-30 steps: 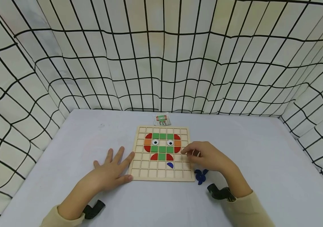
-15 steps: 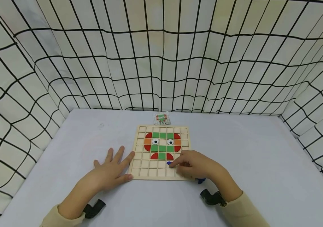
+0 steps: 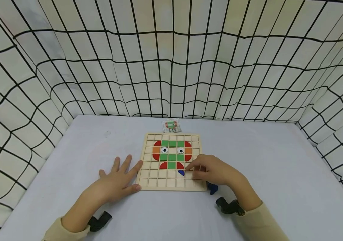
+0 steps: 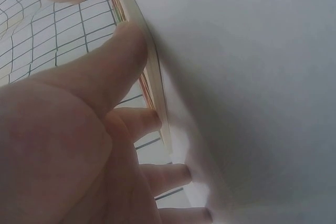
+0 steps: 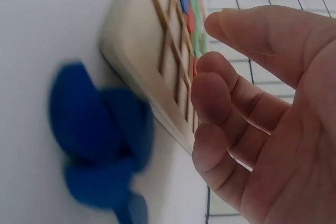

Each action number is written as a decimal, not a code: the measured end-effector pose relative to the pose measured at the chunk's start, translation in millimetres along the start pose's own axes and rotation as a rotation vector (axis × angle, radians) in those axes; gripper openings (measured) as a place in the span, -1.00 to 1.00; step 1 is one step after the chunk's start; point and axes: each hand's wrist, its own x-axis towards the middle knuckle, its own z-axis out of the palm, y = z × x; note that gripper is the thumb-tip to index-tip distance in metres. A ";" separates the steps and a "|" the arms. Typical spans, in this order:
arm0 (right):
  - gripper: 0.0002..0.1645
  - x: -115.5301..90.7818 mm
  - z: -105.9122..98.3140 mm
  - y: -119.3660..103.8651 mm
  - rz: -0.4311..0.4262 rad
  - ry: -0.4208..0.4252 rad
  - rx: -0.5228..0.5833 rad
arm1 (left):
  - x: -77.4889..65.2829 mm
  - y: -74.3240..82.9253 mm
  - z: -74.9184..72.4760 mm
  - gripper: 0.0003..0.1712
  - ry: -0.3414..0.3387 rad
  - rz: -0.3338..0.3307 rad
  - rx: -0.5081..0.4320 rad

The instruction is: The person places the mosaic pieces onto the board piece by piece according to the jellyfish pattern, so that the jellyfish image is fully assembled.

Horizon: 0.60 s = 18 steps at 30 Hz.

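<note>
A wooden grid board [image 3: 153, 183] lies on the white table, bearing a face-like figure of red, green and orange tiles with two eye tiles. Below the figure's lower right red tile sits a blue half-round tile [image 3: 181, 173]. My left hand [image 3: 115, 185] is spread flat, thumb and forefinger touching the board's left edge. Over the board's right side hovers my right hand [image 3: 213, 170], fingers loosely bent, its forefinger tip just right of the blue tile. In the right wrist view nothing sits between those fingers. Several loose blue pieces [image 5: 89, 124] are heaped by the board's near right corner.
Behind the board lies a small picture card [image 3: 172, 125] showing a similar figure. Black netting [image 3: 173, 67] over pale walls encloses the table's back and sides. Dark wrist-worn devices [image 3: 230, 206] sit below each hand.
My right hand reached left until its forefinger touched the blue tile, then drew back slightly right and away. The blue tile sits a little farther up. My left hand stayed put.
</note>
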 end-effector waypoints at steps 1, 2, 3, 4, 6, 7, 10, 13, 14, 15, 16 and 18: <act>-0.71 -1.1 -2.7 1.7 0.009 0.008 0.012 | 0.0 -0.3 -0.1 -0.06 0.000 0.001 0.001; -0.70 -2.2 -5.5 3.3 0.022 0.014 0.022 | 0.0 -0.5 -0.2 -0.06 0.001 0.000 0.000; -0.70 -3.3 -8.2 5.2 0.027 0.021 0.027 | 0.2 -0.7 -0.2 -0.06 0.002 0.001 0.001; -0.70 -4.6 -11.0 7.1 0.032 0.028 0.028 | 0.3 -0.9 -0.3 -0.06 0.004 0.001 0.002; -0.70 -7.5 -16.4 10.6 0.043 0.041 0.028 | 0.5 -1.1 -0.3 -0.06 0.006 0.001 0.002; -0.70 -9.3 -19.0 12.2 0.049 0.046 0.023 | 0.6 -1.1 -0.3 -0.06 0.007 0.001 0.002; -0.69 -15.1 -26.2 17.4 0.081 0.049 0.015 | 0.7 -0.9 -0.5 -0.06 0.006 0.002 -0.001; -0.69 -21.2 -32.1 22.6 0.134 0.032 0.018 | 0.3 -0.8 -0.2 -0.06 0.004 0.003 -0.001; -0.69 -23.1 -33.9 24.4 0.154 0.023 0.020 | 0.2 -0.8 -0.1 -0.06 0.004 0.004 -0.002; -0.70 -24.8 -35.5 25.8 0.171 0.013 0.019 | 0.1 -0.8 0.1 -0.05 0.005 0.004 -0.001; -0.70 -26.6 -36.9 27.0 0.187 0.003 0.016 | 0.1 -1.0 0.4 -0.05 0.005 0.004 0.000; -0.73 -29.7 -39.2 28.9 0.226 -0.018 0.000 | 0.1 -1.2 0.8 -0.05 0.007 0.004 0.002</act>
